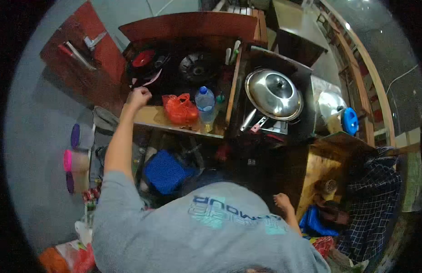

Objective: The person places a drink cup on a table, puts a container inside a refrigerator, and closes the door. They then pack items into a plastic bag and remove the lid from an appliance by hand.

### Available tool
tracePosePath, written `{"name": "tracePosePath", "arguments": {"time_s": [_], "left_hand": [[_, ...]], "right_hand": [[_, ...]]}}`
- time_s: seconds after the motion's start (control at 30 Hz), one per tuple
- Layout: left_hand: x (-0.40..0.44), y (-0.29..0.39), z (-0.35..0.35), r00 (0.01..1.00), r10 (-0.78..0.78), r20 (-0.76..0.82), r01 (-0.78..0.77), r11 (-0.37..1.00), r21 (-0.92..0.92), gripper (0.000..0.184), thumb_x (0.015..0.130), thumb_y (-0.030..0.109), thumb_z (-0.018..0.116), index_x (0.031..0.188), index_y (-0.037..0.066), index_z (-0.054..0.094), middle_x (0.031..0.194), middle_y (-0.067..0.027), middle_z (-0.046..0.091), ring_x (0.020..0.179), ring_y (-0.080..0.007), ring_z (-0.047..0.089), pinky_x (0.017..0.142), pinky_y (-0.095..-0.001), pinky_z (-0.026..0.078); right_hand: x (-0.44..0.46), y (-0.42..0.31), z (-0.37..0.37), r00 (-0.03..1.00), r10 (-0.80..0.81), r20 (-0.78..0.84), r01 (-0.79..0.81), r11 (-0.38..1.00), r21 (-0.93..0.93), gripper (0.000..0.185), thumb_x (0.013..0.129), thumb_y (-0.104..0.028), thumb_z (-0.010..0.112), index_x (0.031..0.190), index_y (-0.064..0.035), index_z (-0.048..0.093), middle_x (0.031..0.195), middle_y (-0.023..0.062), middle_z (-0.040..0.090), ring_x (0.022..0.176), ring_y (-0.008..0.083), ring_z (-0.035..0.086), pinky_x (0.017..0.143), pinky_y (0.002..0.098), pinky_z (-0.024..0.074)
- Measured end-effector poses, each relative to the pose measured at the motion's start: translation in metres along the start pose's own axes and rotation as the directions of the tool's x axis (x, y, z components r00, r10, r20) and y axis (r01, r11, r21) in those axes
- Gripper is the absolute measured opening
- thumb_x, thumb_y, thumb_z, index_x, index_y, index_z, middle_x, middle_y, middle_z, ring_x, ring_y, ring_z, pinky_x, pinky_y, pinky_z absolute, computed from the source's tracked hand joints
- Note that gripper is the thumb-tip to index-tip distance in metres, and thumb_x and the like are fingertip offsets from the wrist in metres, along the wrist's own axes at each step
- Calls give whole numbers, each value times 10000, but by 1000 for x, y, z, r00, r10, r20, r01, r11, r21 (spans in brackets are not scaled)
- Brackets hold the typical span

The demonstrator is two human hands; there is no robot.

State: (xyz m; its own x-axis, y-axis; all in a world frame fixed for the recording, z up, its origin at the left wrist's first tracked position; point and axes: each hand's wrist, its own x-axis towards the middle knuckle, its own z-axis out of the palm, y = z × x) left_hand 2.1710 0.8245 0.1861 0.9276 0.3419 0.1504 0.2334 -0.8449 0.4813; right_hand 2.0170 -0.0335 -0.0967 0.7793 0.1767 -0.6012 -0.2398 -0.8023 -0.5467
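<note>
My left hand (140, 96) is stretched out to the front edge of the counter, with its fingers closed. What they hold is too small and dark to make out. Just past the fingertips are a pale curved strip (153, 78) and a dark round pan (161, 59) with a red round thing (143, 58) in it. A knotted red plastic bag (180, 109) and a clear bottle with a blue cap (205, 104) stand to the right of this hand. My right hand (282, 201) hangs low by my side, its fingers curled with nothing visible in them, near a wooden box (313, 175).
A wok with a domed metal lid (277, 93) sits on the stove at right, its handle pointing towards me. Behind the left hand is a black burner (197, 67). A blue stool (164, 172) stands below the counter. Lidded tubs (76, 161) are at far left.
</note>
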Motion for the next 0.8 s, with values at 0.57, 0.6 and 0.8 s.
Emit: {"name": "tracePosePath", "arguments": {"time_s": [0.57,0.6,0.8], "left_hand": [[241,-79,3,971,-225,86,157,862,482,530,753,282,807,1222,97,640,1236,-166,634,1130,-360,613,944,-472,488],[244,-82,-4,970,-224,91,154,862,483,530,753,282,807,1222,97,640,1236,-166,634,1130,-360,613,944,-472,488],[241,-104,-48,943,-243,227,325,819,-474,402,755,227,828,1045,-23,706,1023,-114,712,905,-189,669,817,-363,507]], "right_hand": [[-35,-29,124,911,397,107,-411,891,192,247,907,-261,609,934,-27,684,838,141,679,749,243,660,689,369,514],[-35,-26,127,909,403,110,-417,885,206,245,910,-260,610,936,-27,684,834,137,678,748,239,661,687,366,516],[-14,-5,130,932,341,123,-359,915,185,235,926,-251,614,945,-28,686,812,117,674,742,214,664,681,351,526]]}}
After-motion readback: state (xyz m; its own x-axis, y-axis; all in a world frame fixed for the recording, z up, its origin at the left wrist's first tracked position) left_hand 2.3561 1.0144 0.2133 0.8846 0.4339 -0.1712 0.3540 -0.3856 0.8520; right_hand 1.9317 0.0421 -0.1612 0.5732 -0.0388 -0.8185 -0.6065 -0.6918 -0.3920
